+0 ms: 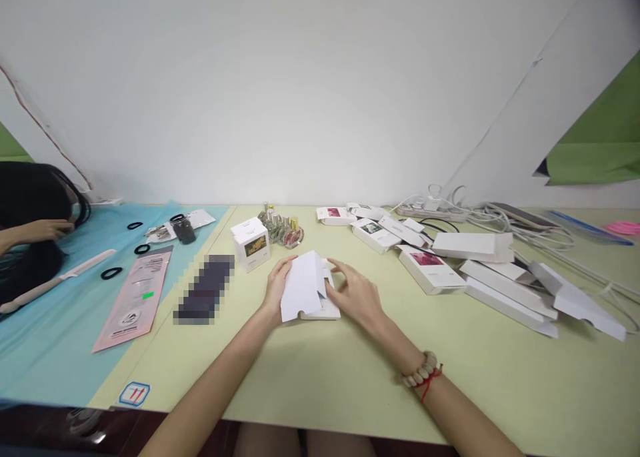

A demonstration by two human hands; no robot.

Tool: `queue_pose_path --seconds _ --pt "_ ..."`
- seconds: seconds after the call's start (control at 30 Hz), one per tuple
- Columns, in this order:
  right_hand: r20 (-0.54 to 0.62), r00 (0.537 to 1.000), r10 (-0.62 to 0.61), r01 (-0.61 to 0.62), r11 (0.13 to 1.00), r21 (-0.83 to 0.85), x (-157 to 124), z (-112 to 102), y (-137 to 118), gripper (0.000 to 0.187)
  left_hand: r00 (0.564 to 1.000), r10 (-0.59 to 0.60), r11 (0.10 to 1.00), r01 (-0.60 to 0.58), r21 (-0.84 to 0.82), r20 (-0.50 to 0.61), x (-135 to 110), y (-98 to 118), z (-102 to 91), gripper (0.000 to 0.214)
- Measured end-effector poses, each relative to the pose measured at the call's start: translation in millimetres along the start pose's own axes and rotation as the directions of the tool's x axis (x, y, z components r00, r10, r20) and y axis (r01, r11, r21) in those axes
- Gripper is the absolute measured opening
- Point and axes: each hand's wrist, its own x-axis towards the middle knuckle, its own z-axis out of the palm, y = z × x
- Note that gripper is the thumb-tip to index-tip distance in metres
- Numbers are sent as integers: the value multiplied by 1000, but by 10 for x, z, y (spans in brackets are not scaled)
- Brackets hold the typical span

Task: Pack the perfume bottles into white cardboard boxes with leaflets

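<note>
A white cardboard carton blank (pixel 304 287), partly folded, lies on the pale green table (pixel 350 370) between my hands. My left hand (pixel 276 285) grips its left edge, fingers curled round the card. My right hand (pixel 354 291) rests on its right side, fingers pressed over the card. A bead bracelet with a red cord is on my right wrist. Just beyond stand a small white box with a picture label (pixel 251 243) and a cluster of small glass perfume bottles (pixel 281 229).
Several flat and folded white cartons (pixel 505 277) lie at the right, with a power strip and white cables (pixel 435 207) behind. A blurred dark item (pixel 204 289) lies left of my hands. On a blue cloth at the left: a pink packet (pixel 135 297), hair ties, a comb, and another person's hand (pixel 45 230).
</note>
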Motion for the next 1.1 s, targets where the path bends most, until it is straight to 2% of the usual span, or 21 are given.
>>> queue_pose_path --seconds 0.07,0.1,0.2,0.27,0.33,0.47,0.53,0.57,0.63,0.67,0.7,0.73,0.8,0.87,0.9,0.97,1.03,1.1 --pt "-78 984 -158 164 984 69 -17 27 -25 70 999 27 1000 -27 9 -17 -15 7 2 33" --pt "-117 962 -248 259 961 96 -22 44 -28 78 998 50 999 -50 13 -27 -25 5 7 32" --pt "-190 860 -474 503 849 159 -32 103 -25 93 990 120 993 -118 28 -75 -64 -23 32 31" --pt "-209 800 -562 596 781 185 -41 138 -29 96 987 137 990 -133 48 -86 -91 -45 53 33" --pt "-220 765 -606 642 744 185 -49 158 -33 89 990 132 989 -129 68 -43 -111 -56 71 32" --pt "-243 710 -661 698 705 125 -53 145 -26 47 984 136 980 -151 126 119 -124 -28 85 23" --pt "-259 711 -654 700 692 175 -61 135 -26 35 980 145 972 -167 167 134 -129 9 77 24" --pt "-273 737 -618 674 698 240 -68 133 -31 33 980 147 966 -171 194 133 -133 31 68 27" --pt "-304 847 -436 530 738 418 -84 136 -46 33 973 166 940 -205 273 160 -140 75 39 35" --pt "-315 906 -284 414 754 511 -88 137 -53 34 963 199 909 -250 333 182 -140 95 18 38" --pt "-316 943 -107 285 753 593 -85 134 -57 35 945 249 856 -317 409 211 -137 112 -7 39" --pt "-311 948 70 162 734 659 -75 125 -56 38 917 311 772 -398 496 251 -129 125 -36 40" --pt "-321 888 329 22 668 744 -27 93 -39 45 831 398 521 -554 650 389 -105 130 -99 47" --pt "-361 828 429 32 607 794 43 48 -7 52 751 348 266 -652 710 561 -80 105 -158 56" --pt "-380 809 449 62 577 814 80 26 9 53 724 283 176 -684 708 629 -70 83 -183 59" --pt "-376 789 486 96 507 856 144 -7 38 51 695 152 79 -718 692 703 -61 32 -216 63" --pt "-307 783 542 64 421 905 188 -19 65 48 687 83 46 -726 686 722 -68 -6 -227 62" --pt "-201 773 602 -5 322 947 218 -13 105 48 691 68 44 -722 690 719 -85 -13 -214 61"
